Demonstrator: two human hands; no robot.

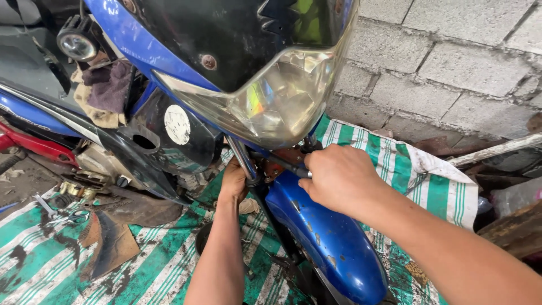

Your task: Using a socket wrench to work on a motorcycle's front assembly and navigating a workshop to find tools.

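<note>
A blue motorcycle fills the view, its clear headlight [276, 96] above a scratched blue front fender [327, 237]. My left hand [233, 182] reaches under the headlight and wraps around the chrome fork tube [244, 160]. My right hand [339, 178] is closed on a dark slim tool [287, 166] that points toward a rusty bracket above the fender. The tool's tip is hidden behind the fork area.
A green and white striped tarp [429, 181] covers the floor. A wrench [44, 204] and small parts lie at the left near torn dark sheet pieces [113, 240]. A grey block wall [451, 62] stands behind, with wood and debris at the right.
</note>
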